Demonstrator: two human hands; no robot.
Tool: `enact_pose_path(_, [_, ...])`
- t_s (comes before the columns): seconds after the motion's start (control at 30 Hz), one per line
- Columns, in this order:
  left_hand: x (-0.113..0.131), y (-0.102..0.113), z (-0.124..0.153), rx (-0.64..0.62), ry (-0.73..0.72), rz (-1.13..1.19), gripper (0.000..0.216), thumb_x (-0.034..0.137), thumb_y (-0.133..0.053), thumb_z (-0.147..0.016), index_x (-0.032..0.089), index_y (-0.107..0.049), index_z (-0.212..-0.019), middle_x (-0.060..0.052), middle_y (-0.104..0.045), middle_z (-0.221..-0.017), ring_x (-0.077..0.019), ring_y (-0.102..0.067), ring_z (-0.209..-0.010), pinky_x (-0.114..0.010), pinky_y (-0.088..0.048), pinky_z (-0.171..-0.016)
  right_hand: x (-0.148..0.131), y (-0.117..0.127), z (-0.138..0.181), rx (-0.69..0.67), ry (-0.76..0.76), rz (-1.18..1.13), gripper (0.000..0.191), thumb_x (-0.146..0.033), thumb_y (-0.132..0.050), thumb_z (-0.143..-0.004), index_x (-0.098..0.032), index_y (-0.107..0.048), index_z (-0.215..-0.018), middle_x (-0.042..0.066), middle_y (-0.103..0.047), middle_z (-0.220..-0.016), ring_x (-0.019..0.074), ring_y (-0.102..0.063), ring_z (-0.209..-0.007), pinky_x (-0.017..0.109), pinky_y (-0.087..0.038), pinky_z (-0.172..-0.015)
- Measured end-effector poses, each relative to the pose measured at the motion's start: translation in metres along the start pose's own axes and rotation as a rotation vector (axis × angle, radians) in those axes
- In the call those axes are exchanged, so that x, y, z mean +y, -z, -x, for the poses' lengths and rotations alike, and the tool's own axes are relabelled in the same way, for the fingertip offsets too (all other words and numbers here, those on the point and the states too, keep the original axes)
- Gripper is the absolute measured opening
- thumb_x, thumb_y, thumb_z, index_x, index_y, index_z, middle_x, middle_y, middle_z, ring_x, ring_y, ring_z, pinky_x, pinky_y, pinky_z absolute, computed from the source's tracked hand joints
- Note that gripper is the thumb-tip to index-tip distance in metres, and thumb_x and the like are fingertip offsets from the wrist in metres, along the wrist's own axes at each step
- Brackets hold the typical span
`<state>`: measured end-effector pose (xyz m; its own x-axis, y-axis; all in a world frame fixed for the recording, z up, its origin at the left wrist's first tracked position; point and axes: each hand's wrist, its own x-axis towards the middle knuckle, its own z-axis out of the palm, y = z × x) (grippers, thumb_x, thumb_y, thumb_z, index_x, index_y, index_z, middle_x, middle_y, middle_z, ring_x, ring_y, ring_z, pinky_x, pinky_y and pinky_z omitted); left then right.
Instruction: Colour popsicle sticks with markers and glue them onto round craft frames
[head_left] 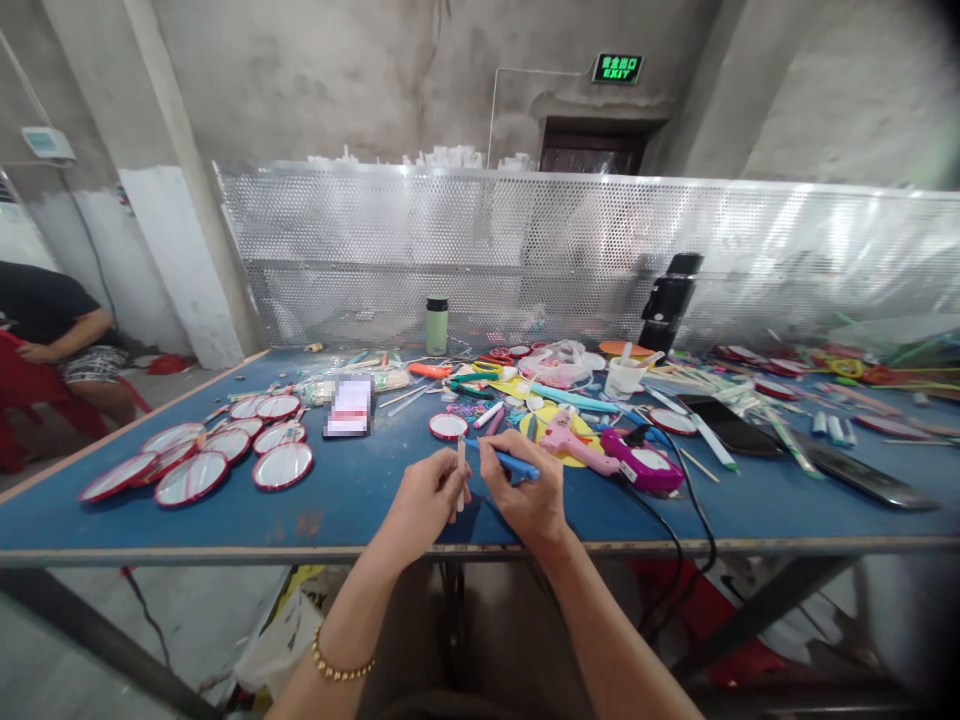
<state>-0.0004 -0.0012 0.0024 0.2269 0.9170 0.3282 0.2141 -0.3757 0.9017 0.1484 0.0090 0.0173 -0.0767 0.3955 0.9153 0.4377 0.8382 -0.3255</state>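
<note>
Blue table (341, 505), mesh screen (390, 230) behind, and at far left red-rimmed discs (191, 478) overlap, perhaps to save room. Centre now: the left hand (429, 488) pinches a stick (461, 465) roughly upright, probably steadying it for the pen (517, 464). Most of the stick shows above the thumb. Pen tip's right beside it, contact unclear! The right hand (531, 495) grasps that pen writer-style, likely for control. Further right, a pink glue gun (574, 442) lies idle.

Grey wall (300, 80), perforated metal partition (420, 235), exit sign (618, 68) (glowing green).
</note>
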Motion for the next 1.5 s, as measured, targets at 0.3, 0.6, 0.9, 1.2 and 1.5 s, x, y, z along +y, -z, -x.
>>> enact_pose_path(0.3, [-0.0007, 0.0000, 0.0000, -0.004, -0.007, 0.006, 0.026, 0.037, -0.048, -0.092, 0.019, -0.052, -0.072, 0.003, -0.057, -0.059, -0.0093, -0.049, -0.044, -0.020, -0.040, -0.048, 0.0004, -0.0005, 0.0019, -0.016, -0.013, -0.014, 0.012, -0.014, -0.057, -0.089, -0.020, -0.063, -0.080, 0.000, -0.062, -0.069, 0.0111, -0.056, -0.060, 0.023, -0.048, -0.061])
enact_pose_path(0.6, [-0.0008, 0.0000, -0.0008, -0.003, -0.005, -0.005, 0.028, 0.038, -0.048, -0.092, 0.019, -0.054, -0.072, 0.003, -0.057, -0.058, -0.0095, -0.049, -0.044, -0.021, -0.040, -0.048, 0.0015, -0.0004, 0.0012, -0.005, -0.001, 0.018, 0.013, -0.014, -0.057, -0.088, -0.020, -0.062, -0.078, -0.001, -0.061, -0.066, 0.0105, -0.054, -0.057, 0.023, -0.047, -0.059])
enact_pose_path(0.9, [-0.0003, -0.0001, -0.0002, -0.003, -0.004, -0.014, 0.027, 0.035, -0.048, -0.093, 0.019, -0.054, -0.072, 0.004, -0.057, -0.059, -0.0094, -0.049, -0.044, -0.021, -0.040, -0.048, -0.0002, 0.0010, 0.0013, 0.000, -0.001, 0.018, 0.013, -0.014, -0.057, -0.088, -0.020, -0.062, -0.078, -0.002, -0.060, -0.066, 0.0104, -0.054, -0.057, 0.023, -0.046, -0.058])
enact_pose_path(1.2, [-0.0006, 0.0002, 0.0005, -0.004, -0.003, -0.016, 0.026, 0.035, -0.047, -0.093, 0.019, -0.054, -0.074, 0.003, -0.058, -0.060, -0.0094, -0.050, -0.045, -0.021, -0.040, -0.048, -0.0008, 0.0000, 0.0006, 0.013, 0.006, 0.021, 0.013, -0.013, -0.058, -0.088, -0.019, -0.061, -0.076, -0.002, -0.059, -0.065, 0.0091, -0.052, -0.055, 0.022, -0.045, -0.058])
enact_pose_path(1.5, [-0.0003, 0.0001, 0.0003, -0.005, -0.010, -0.021, 0.028, 0.035, -0.047, -0.093, 0.019, -0.053, -0.071, 0.003, -0.057, -0.058, -0.0094, -0.049, -0.045, -0.021, -0.039, -0.049, 0.0012, -0.0001, 0.0008, -0.015, 0.010, 0.000, 0.012, -0.011, -0.058, -0.088, -0.019, -0.062, -0.079, -0.002, -0.061, -0.067, 0.0097, -0.054, -0.058, 0.022, -0.045, -0.059])
